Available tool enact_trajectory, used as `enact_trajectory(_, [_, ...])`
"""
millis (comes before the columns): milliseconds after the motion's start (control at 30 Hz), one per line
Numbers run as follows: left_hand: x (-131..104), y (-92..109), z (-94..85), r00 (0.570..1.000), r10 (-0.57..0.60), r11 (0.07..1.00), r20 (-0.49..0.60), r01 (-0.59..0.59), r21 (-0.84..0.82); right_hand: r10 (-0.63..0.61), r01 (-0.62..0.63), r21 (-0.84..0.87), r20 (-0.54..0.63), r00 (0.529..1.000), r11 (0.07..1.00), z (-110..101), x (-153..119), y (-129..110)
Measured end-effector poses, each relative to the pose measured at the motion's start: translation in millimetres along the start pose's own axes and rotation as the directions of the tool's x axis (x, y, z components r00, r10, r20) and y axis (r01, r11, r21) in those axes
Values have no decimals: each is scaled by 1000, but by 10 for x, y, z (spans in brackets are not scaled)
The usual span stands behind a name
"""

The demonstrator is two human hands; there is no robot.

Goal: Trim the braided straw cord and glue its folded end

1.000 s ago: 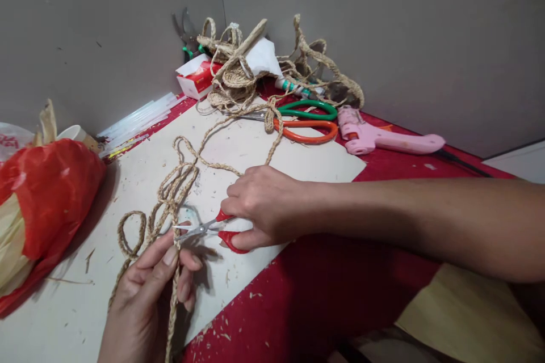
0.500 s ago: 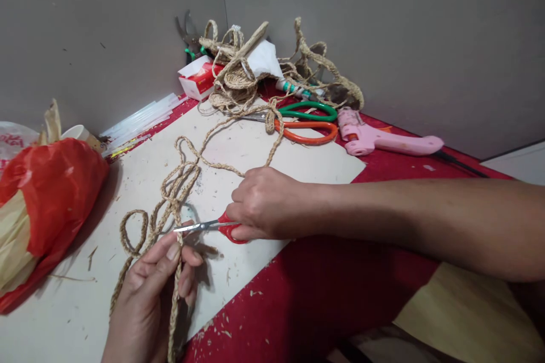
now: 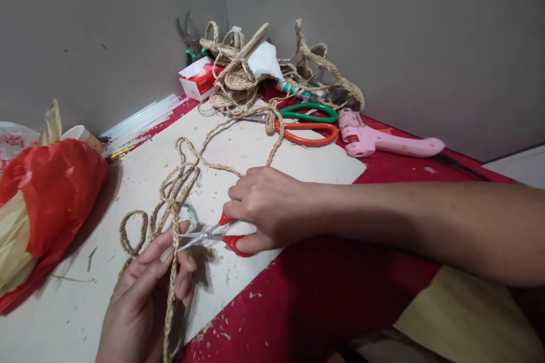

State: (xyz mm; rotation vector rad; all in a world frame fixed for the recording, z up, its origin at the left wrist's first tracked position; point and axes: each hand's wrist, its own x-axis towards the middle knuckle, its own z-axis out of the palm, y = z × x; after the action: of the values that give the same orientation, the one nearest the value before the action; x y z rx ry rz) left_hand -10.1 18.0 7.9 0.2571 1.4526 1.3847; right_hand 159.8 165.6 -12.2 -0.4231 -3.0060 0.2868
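My left hand [image 3: 147,286] is closed on a braided straw cord [image 3: 171,289], pinching it between thumb and fingers. The cord hangs down past the palm, and its upper part runs into loose loops on the white board. In my right hand [image 3: 264,204] is a small pair of scissors [image 3: 207,235] with red handles, thumb and fingers in the loops. Its blades are parted, their tips beside the cord just above my left thumb. The far side of my left hand's grip is partly hidden.
Behind lie large scissors [image 3: 306,133] with green and orange handles, a pink glue gun [image 3: 392,142], a heap of braided cord [image 3: 238,76] and a red-and-white box [image 3: 200,80]. Glue sticks [image 3: 142,125] lie at the back left. A red plastic bag [image 3: 63,181] stands on the left of the white board [image 3: 264,153].
The small scissors' blades have opened from nearly closed, and the right thumb has moved down. The scissors have shifted slightly, with the tips now beside the cord. The left hand has moved slightly left.
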Motion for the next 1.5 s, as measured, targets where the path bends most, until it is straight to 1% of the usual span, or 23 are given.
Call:
enact_trajectory(167, [-26, 19, 40, 1000, 8, 999, 26, -9, 48, -42, 42, -80, 3, 999, 996, 13, -1, -22])
enact_trajectory(300, [-37, 21, 61, 999, 49, 997, 20, -51, 66, -58, 63, -64, 69, 996, 996, 11, 6, -19])
enact_trajectory(467, [-46, 19, 62, 998, 63, 997, -5, -63, 51, -71, 72, -20, 32, 997, 997, 29, 6, 6])
enact_trajectory(600, [-35, 7, 39, 999, 44, 998, 4, -44, 34, -79, 81, -25, 55, 995, 996, 42, -1, 19])
enact_trajectory(700, [-22, -13, 31, 998, 58, 998, 10, -59, 26, -107, 110, -46, 65, 992, 993, 47, -6, 27])
enact_trajectory(833, [-33, -21, 37, 997, 75, 997, -3, -75, 36, -104, 105, -36, 28, 994, 994, 53, -2, 26])
enact_trajectory(933, [-36, -16, 33, 995, 94, 995, -30, -93, 37, -66, 66, -19, 4, 998, 998, 49, 5, 12])
enact_trajectory(1033, [-20, -19, 25, 994, 107, 993, -32, -106, 45, -32, 31, -22, -38, 999, 999, 49, 4, -5])
enact_trajectory(1133, [-25, -31, 46, 993, 115, 992, -34, -113, 61, -27, 25, -40, -59, 998, 999, 58, -1, -18])
enact_trajectory(1333, [-97, -49, 131, 993, 107, 991, -52, -102, 83, -56, 52, -66, -58, 997, 996, 57, -11, -46])
enact_trajectory(1433, [-85, -57, 114, 993, 104, 993, -53, -100, 69, -82, 79, -57, -39, 996, 995, 69, -21, -44])
enact_trajectory(1500, [-64, -59, 92, 994, 108, 993, -31, -106, 58, -106, 104, -37, -54, 993, 994, 85, -26, -26])
